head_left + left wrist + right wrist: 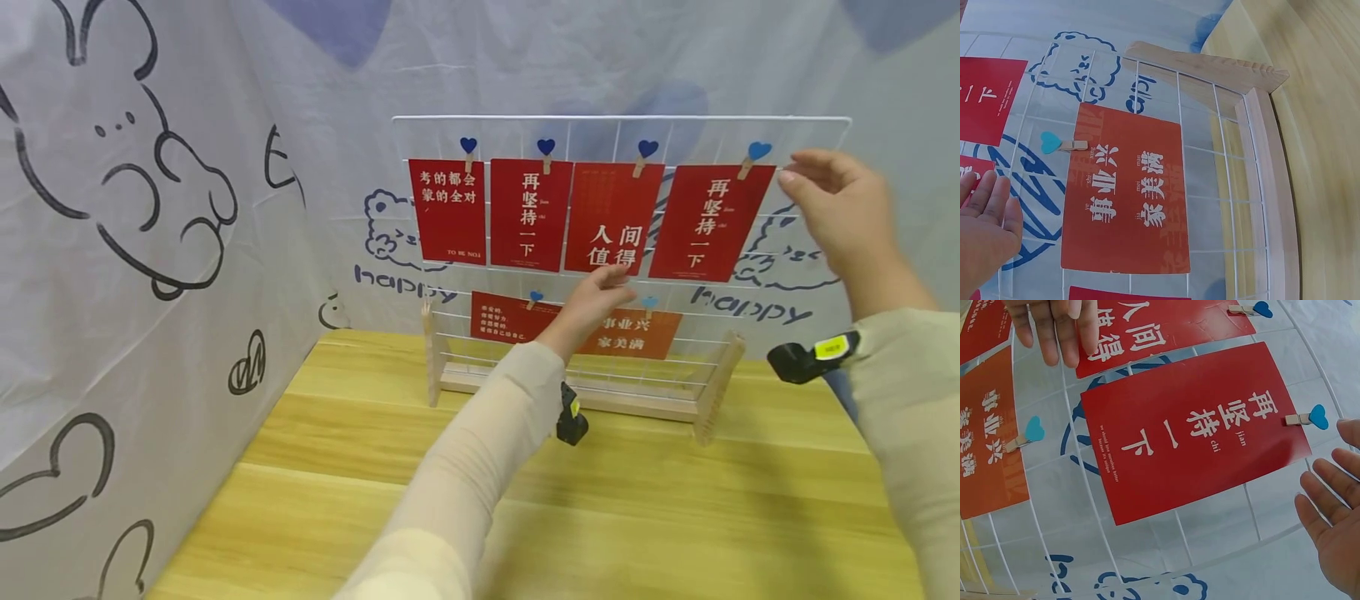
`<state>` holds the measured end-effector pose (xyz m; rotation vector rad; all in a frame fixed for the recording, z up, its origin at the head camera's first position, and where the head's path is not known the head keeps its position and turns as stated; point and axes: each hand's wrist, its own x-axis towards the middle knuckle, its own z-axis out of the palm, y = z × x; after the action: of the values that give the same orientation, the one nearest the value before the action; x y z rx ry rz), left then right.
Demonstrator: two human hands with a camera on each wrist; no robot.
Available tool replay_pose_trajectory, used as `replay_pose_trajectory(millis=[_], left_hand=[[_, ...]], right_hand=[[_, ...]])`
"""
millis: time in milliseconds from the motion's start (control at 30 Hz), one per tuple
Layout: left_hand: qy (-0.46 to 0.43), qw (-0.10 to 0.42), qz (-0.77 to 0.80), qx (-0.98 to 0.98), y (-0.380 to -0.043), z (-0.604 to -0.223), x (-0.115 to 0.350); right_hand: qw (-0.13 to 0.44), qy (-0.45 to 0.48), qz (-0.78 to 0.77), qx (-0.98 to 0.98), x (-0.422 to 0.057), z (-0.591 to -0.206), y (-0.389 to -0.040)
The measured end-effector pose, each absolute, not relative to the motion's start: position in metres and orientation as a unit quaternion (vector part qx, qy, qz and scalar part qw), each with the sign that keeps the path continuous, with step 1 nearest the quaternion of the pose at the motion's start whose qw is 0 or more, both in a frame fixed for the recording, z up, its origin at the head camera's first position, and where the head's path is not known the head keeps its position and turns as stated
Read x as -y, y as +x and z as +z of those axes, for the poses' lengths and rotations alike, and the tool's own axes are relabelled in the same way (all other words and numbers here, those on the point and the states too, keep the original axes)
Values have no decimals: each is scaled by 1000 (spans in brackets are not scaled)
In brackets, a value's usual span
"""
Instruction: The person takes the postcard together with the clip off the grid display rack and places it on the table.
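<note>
A white wire grid rack (813, 118) carries several red cards hung with heart-topped clothespins. My left hand (588, 304) has its fingers extended, fingertips overlapping the lower edge of the third card (611, 200) in the head view. To the right, my right hand (855, 208) is held up with loosely bent fingers beside the fourth card (742, 225), which hangs tilted. A light blue heart clothespin (1310, 417) grips that card's top edge. In the right wrist view, a gap shows between my right fingers (1325, 487) and the card. Neither hand holds anything.
Lower on the rack hang an orange card (1125, 250) with a light blue heart clothespin (1054, 142) and a red card (495, 321), partly behind my left hand. Wooden feet (720, 387) support the rack on a wooden table (337, 517). A patterned cloth (225, 350) hangs behind and at left.
</note>
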<state>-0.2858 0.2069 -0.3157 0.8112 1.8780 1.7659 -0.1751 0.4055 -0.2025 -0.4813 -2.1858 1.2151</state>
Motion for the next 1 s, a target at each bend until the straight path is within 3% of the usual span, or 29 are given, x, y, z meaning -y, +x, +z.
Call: replay_pose_trajectory(millis=[600,1000], left_hand=[[304,243,641,-662,-285,-314,-217],[310,231,642,-662,-285,-317,-224]], right_hand=[[287,-197,365,864,-397,-183,-187],[224,-208,315,899,-390,-170,-191]])
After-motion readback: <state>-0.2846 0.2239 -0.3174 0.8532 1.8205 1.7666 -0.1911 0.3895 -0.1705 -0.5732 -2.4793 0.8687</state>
